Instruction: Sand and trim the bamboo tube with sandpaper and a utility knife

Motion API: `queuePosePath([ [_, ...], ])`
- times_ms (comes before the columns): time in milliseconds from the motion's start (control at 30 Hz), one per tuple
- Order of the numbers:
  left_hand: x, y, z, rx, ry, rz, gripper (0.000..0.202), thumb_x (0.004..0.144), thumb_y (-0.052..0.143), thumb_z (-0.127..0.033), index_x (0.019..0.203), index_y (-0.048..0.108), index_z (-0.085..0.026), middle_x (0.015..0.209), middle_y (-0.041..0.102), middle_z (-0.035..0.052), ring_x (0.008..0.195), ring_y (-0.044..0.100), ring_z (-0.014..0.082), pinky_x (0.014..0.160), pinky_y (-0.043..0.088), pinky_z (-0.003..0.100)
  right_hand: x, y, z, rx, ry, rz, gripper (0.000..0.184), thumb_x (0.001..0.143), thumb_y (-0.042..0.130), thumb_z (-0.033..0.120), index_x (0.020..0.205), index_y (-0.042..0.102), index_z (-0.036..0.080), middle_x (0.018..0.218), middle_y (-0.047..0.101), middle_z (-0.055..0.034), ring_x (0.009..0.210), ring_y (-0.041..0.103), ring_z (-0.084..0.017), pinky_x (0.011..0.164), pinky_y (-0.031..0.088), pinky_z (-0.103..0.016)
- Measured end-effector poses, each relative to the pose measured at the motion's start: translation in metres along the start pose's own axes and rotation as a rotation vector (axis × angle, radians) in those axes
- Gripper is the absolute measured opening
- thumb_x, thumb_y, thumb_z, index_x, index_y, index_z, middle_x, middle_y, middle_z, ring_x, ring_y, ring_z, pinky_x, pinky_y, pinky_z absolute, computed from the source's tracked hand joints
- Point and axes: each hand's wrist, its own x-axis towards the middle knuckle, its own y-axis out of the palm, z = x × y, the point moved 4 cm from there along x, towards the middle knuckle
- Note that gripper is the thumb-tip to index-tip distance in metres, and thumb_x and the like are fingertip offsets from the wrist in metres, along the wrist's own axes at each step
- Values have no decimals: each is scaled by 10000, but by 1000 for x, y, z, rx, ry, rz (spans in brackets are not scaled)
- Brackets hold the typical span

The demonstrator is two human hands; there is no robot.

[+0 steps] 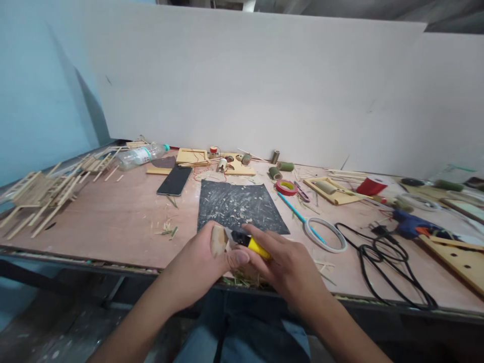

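Gripping a short bamboo piece just below the black cutting mat, the left hand is clamped around it; the right hand clasps a yellow utility knife, blade touching the bamboo. A slip could likely nick the left thumb, which lies close to the blade.

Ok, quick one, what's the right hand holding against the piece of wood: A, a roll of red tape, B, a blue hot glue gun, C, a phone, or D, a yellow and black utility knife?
D: the right hand grips a yellow and black utility knife, its blade at the wood piece held in the left hand.
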Motion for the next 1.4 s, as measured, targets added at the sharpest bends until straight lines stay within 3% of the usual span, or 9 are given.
queuePosePath([
  [233,-3,-1,-4,202,-7,8,704,869,578,-779,1295,489,-226,956,640,16,911,593,268,748,417,321,1,-4,8,144,-76,151,427,1051,518,419,1353,660,152,869,749,-79,665,706,-187,592,505,-263],
  [400,-2,-1,-4,244,18,-51,576,859,643,-723,1128,545,-223,979,676,28,920,609,279,784,419,343,-1,-3,8,21,-126,70,514,1089,383,488,1312,678,131,806,732,-62,575,675,-164,538,461,-269],
  [567,-1,5,-6,255,-27,-122,523,872,608,-738,1010,542,-238,823,650,-3,758,604,251,674,400,325,-4,-3,10,-136,-168,-22,543,1111,289,469,1312,664,131,760,700,-33,605,691,-184,524,427,-305],
  [800,-7,4,-14,188,39,-243,467,967,492,-701,911,510,-237,778,598,-15,757,582,223,690,402,318,1,0,-3,-242,95,-114,462,1069,448,490,1336,639,164,861,759,-59,674,751,-249,515,435,-329],
  [967,-9,0,-11,-18,49,-3,405,993,544,-605,1169,508,-243,864,631,-13,776,583,189,693,440,288,5,-4,-3,-41,112,-109,421,1062,474,476,1259,667,158,1052,794,-108,903,778,-275,713,545,-332],
  [1067,-2,-5,-9,-204,5,181,421,1001,545,-588,1196,485,-219,801,656,-6,682,576,165,637,451,276,15,-12,-8,67,109,-87,411,1053,485,463,1248,666,149,1148,783,-119,1014,757,-278,821,545,-337],
  [1167,15,-16,-12,-283,16,284,424,981,597,-564,1181,486,-207,916,687,41,713,628,179,624,500,292,35,-20,-19,75,111,-30,433,1045,484,478,1284,637,151,1219,751,-141,1092,718,-298,874,516,-362],
  [1300,51,-34,-25,-70,122,350,395,968,633,-540,1124,546,-188,1017,702,77,881,659,206,760,532,324,70,-23,-38,40,107,94,302,1029,510,438,1012,661,177,895,739,-90,794,677,-245,660,435,-316],
  [1400,76,-35,-32,-6,124,436,375,947,657,-536,1043,553,-189,947,691,45,833,647,181,760,531,317,92,-24,-49,75,135,69,303,1009,531,425,817,586,198,688,602,-7,619,529,-175,565,331,-291],
])
